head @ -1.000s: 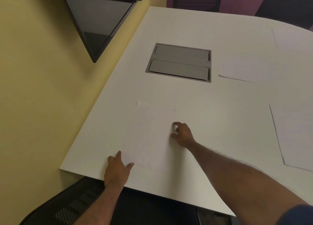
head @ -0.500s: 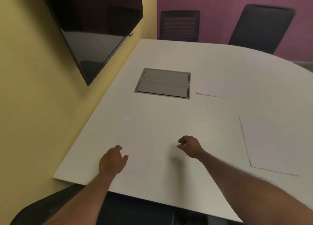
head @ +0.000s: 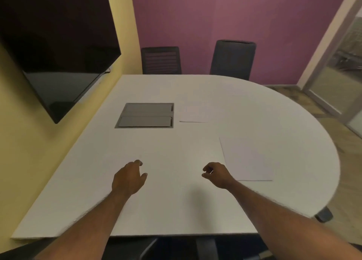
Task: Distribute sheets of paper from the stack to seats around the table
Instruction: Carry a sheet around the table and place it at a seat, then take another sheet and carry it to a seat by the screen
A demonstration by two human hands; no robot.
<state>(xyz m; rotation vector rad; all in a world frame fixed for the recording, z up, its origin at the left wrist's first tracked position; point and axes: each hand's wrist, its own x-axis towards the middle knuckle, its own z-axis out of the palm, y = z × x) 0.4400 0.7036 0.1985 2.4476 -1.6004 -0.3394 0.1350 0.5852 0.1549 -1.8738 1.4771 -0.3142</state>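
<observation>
A white sheet (head: 246, 159) lies flat on the white table (head: 254, 103) to the right of my right hand. Another sheet or thin stack (head: 194, 114) rests near the table's middle, beside the grey hatch. A third sheet lies in front of me, nearly invisible against the table, with only a faint corner showing by my left fingertips. My left hand (head: 129, 178) and my right hand (head: 217, 174) hover just over the table with loosely curled fingers. Neither hand holds anything.
A grey cable hatch (head: 146, 115) is set into the tabletop. Two dark chairs (head: 161, 60) (head: 232, 58) stand at the far edge by the purple wall. A black screen (head: 58, 54) hangs on the yellow wall at left. A glass door (head: 342, 79) is at right.
Both hands have come off the sheet in front of me and now hover with loose fingers. My view has tilted up, bringing the far chairs and the right side of the room into sight.
</observation>
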